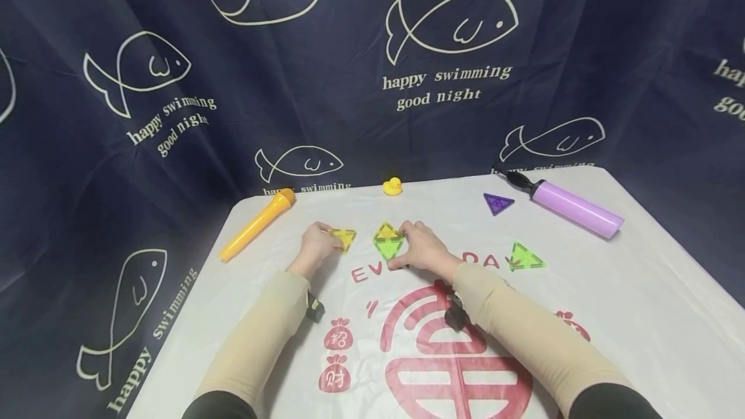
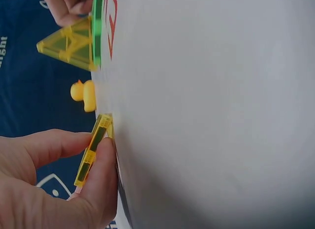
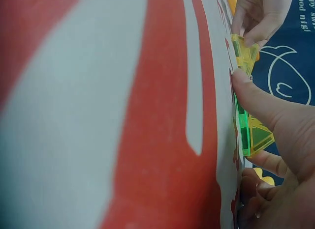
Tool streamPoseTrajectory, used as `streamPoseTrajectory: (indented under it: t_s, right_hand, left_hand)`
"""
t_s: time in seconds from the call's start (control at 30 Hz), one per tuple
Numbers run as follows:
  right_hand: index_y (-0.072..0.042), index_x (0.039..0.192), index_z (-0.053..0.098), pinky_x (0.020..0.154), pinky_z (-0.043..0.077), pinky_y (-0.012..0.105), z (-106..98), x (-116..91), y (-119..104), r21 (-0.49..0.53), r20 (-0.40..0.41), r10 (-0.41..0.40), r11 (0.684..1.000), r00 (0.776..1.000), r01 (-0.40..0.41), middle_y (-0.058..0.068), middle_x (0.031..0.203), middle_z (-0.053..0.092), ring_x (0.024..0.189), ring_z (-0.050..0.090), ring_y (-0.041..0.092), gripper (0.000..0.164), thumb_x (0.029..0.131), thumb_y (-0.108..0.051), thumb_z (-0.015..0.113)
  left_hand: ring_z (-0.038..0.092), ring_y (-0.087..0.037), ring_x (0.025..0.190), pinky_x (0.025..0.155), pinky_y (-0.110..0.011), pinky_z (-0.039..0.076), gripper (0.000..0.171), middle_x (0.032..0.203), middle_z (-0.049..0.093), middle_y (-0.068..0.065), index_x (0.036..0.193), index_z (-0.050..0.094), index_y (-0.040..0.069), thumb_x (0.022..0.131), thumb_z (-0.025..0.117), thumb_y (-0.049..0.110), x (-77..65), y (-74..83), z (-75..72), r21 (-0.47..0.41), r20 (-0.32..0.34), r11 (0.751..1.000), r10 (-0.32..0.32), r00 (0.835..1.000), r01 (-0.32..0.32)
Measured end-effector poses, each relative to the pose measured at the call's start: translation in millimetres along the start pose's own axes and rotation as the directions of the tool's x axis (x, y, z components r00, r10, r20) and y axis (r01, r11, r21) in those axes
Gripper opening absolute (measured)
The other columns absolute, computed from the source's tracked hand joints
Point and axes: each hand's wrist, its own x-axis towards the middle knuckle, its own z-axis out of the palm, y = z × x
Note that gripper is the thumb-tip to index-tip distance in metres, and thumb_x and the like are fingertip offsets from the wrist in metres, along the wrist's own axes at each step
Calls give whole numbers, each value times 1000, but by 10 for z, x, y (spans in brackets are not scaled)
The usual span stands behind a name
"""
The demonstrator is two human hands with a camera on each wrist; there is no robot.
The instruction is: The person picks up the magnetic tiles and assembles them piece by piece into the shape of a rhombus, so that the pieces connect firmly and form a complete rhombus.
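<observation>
My left hand (image 1: 317,244) pinches a yellow triangular magnetic tile (image 2: 93,150) between thumb and finger, tilted on the tabletop. To its right, a green triangular magnetic tile (image 1: 388,249) lies flat. A second yellow triangular tile (image 2: 69,43) stands up from the green tile's far edge. My right hand (image 1: 427,246) grips this pair from the right, with the thumb at the green tile's near corner and a finger by the joined edge. In the right wrist view, my right thumb (image 3: 261,101) hides part of the green tile.
A yellow rubber duck (image 1: 392,186) sits at the back edge. An orange toy microphone (image 1: 258,224) lies at left. On the right are a purple triangular tile (image 1: 498,203), another green triangular tile (image 1: 526,256) and a purple hand pump (image 1: 576,208). A dark curtain (image 1: 361,108) hangs behind the white-covered table (image 1: 204,341).
</observation>
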Motion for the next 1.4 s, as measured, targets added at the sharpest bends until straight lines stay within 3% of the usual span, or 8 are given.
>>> streamPoseTrajectory:
  t_s: [0.17, 0.4, 0.97, 1.4]
  right_hand:
    - [-6, 130, 58, 99, 49, 42, -23, 8, 7, -14, -12, 9, 1000, 1000, -9, 10, 114, 56, 105, 55, 26, 77, 72, -42, 93]
    - [-5, 126, 59, 98, 49, 42, -14, 27, 28, -14, -19, 19, 1000, 1000, -19, 9, 113, 57, 104, 56, 26, 72, 73, -41, 93]
    - [-7, 106, 61, 80, 50, 37, -2, 6, -12, -34, -60, 39, 999, 997, -41, 6, 99, 54, 89, 53, 22, 57, 74, -42, 92]
    - [-9, 97, 60, 74, 48, 36, 15, 5, -7, -50, -77, 39, 998, 996, -43, 5, 95, 53, 86, 51, 22, 49, 75, -39, 92]
  left_hand:
    - [66, -27, 88, 65, -26, 58, 39, 113, 58, -22, 117, 54, -4, 81, 70, -9, -88, 18, 57, -25, 44, 1000, 13, 999, -11]
    - [69, -30, 90, 71, -31, 61, 37, 114, 58, -24, 117, 51, -6, 84, 67, -11, -227, 53, 153, -130, 109, 991, 22, 994, -8]
    - [70, -30, 84, 70, -32, 62, 36, 102, 60, -21, 112, 51, -5, 81, 69, -12, -374, 114, 345, -134, 74, 989, 65, 995, -55]
    - [73, -29, 77, 69, -32, 62, 36, 104, 64, -25, 112, 51, -5, 82, 69, -13, -430, 135, 424, -169, 102, 982, 101, 990, -82]
